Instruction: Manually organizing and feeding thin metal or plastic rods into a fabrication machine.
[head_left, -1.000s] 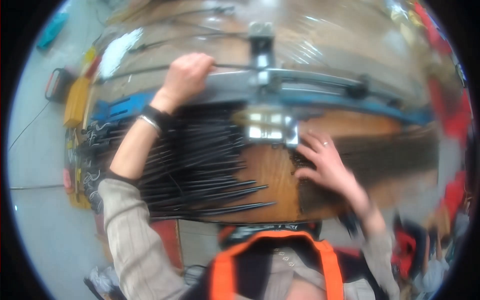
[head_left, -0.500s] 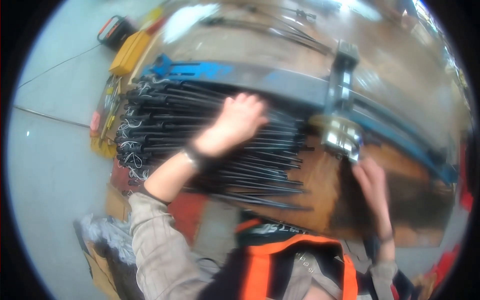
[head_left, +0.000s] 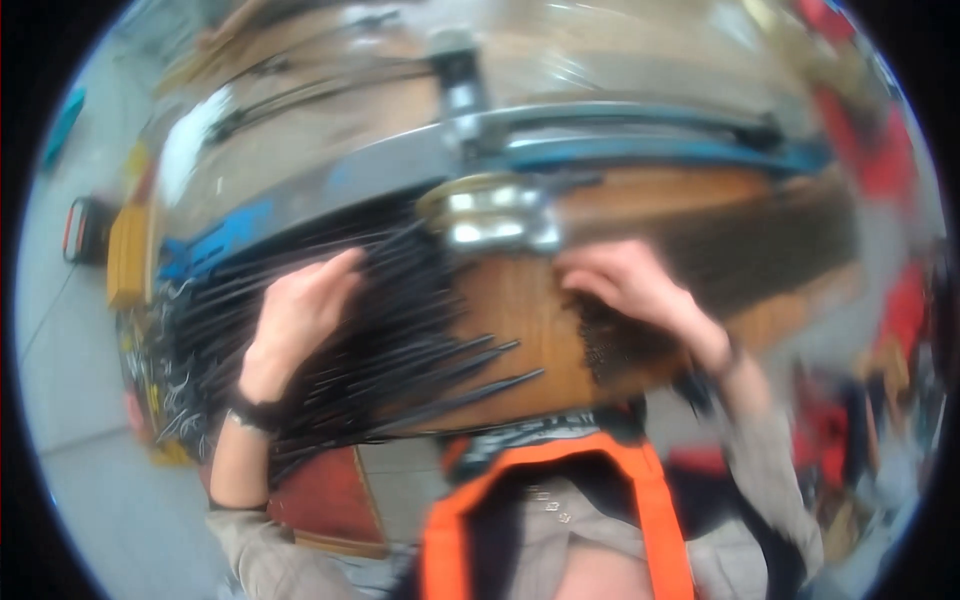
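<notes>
My left hand [head_left: 305, 308] is over a wide bundle of long black rods [head_left: 400, 355], its fingers drawn together. Blur hides whether one of the rods is in its grip. Just right of a shiny metal fixture [head_left: 495, 218] with a brass-coloured disc, my right hand [head_left: 625, 280] has its fingers curled in a pinch. Anything between those fingertips is too smeared to make out. Close by the right hand lies a dense stack of thin dark rods [head_left: 740, 265] on the wooden tabletop [head_left: 515, 320].
A grey and blue metal beam [head_left: 370, 165] crosses the table behind the fixture. At the far left stand a yellow box [head_left: 127, 255] and a black case [head_left: 88, 230]. White strings hang off the black rods' left ends. A red-brown board [head_left: 330, 495] is below the near edge.
The view has swung to the right, so the table appears shifted left. My left hand has drawn back leftward over the black rods. My right hand has come up beside the fixture.
</notes>
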